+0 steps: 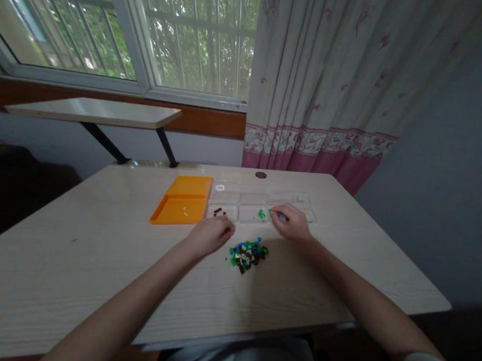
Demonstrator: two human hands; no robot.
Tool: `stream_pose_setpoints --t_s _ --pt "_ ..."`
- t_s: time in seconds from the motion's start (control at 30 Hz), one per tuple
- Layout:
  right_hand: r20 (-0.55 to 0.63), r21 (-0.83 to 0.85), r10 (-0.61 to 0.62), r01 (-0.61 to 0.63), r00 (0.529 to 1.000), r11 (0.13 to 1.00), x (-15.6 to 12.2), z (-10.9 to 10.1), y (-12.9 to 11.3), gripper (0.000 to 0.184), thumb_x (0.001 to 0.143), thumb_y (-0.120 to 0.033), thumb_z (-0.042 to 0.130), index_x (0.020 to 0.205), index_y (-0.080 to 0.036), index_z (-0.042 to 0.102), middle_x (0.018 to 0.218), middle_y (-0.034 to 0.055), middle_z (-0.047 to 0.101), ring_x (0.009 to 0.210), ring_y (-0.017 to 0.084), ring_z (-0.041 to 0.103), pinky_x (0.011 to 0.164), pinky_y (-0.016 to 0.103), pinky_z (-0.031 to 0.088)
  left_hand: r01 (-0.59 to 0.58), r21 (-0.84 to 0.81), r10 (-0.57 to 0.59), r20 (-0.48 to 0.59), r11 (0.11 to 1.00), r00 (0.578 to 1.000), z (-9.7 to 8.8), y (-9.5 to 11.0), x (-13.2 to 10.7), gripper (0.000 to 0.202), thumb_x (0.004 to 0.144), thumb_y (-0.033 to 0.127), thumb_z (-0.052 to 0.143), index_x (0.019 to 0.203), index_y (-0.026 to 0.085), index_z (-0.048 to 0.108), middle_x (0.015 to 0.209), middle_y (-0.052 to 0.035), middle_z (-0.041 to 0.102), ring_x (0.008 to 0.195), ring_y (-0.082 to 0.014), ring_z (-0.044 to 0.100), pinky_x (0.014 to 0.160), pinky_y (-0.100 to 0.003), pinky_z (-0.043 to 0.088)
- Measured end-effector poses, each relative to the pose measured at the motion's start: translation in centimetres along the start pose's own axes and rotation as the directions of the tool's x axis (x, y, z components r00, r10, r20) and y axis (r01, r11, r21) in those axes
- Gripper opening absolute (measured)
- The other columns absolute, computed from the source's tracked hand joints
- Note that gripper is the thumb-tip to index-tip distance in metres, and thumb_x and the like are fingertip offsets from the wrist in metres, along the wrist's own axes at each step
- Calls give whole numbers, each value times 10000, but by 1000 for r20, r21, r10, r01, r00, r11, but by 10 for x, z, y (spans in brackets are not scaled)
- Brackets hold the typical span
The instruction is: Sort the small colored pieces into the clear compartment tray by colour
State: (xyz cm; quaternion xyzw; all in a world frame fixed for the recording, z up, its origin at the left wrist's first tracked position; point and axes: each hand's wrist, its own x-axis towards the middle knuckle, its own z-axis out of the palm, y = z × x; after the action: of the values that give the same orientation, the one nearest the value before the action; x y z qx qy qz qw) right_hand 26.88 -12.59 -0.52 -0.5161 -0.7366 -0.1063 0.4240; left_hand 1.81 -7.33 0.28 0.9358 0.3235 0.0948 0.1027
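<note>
Blocks (261,213) in clear tray (246,216), orange tray (168,210)

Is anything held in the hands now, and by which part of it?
The right hand seems to pinch a small green piece; where the grip meets it is too small to tell. Whether the left hand holds anything cannot be told.

Tray (253,195) clear plastic; case (188,186) smooth plastic; tabletop (93,252) wood-grained; curtain (316,69) cloth.
</note>
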Motion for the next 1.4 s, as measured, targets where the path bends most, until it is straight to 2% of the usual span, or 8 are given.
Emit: stream_pose_setpoints --t_s 0.2,0.43,0.57,0.8,1.1,1.2,1.27,1.4 --pt "89 -75 114 -107 989 991 0 5 4 184 817 -281 504 862 -195 661 783 31 662 716 140 603 656 237 457 51 45 -52 21 998 998 -4 2 0 215 815 221 416 818 181 628 841 -59 612 801 -169 580 667 -239 421" --pt "141 -91 149 -137 979 986 0 4 4 187 821 -265 490 876 -198 656 835 32 668 769 145 608 697 237 452 34 126 -38 31 991 999 -5 3 -3 250 839 245 393 850 202 638 863 -61 617 824 -178 579 634 -241 414" --pt "179 -32 65 -60 982 998 -5 5 -1 160 809 -236 498 839 -195 650 812 26 667 753 129 609 674 210 445 29 141 -34 36 990 999 -6 4 -5 251 841 251 391 839 194 636 859 -64 612 825 -178 577 627 -237 411" --pt "276 38 -97 90 956 995 -13 11 -16 134 813 -227 507 792 -202 637 766 11 665 694 103 608 646 186 435 -32 53 33 -8 998 999 -7 7 -5 243 853 284 390 886 191 613 881 -59 596 827 -170 569 682 -245 419" --pt "306 48 -188 182 933 982 -15 13 -19 147 827 -246 490 794 -192 622 725 14 648 639 99 580 606 186 413 -61 67 60 5 996 998 -3 13 -2 244 855 273 383 835 172 604 834 -55 588 769 -157 561 650 -232 406" --pt "306 60 -223 215 925 975 -15 12 -22 167 839 -251 475 795 -187 622 714 15 646 628 97 573 599 187 405 -43 -64 41 -41 997 998 0 14 0 212 828 250 413 800 157 601 809 -54 591 739 -150 554 652 -234 406" --pt "288 63 -239 231 927 971 -15 11 -25 171 842 -285 485 808 -187 622 716 14 647 635 97 575 591 186 399 -10 -271 -7 -59 963 998 5 15 3 187 798 233 442 792 143 606 765 -45 598 677 -133 542 615 -223 403" --pt "242 25 -218 218 945 976 -15 11 -30 205 822 -383 530 811 -199 620 711 8 648 639 101 583 584 194 387 100 -696 -142 -3 711 990 15 19 10 251 760 309 498 782 92 622 652 -33 599 559 -105 504 514 -196 370"
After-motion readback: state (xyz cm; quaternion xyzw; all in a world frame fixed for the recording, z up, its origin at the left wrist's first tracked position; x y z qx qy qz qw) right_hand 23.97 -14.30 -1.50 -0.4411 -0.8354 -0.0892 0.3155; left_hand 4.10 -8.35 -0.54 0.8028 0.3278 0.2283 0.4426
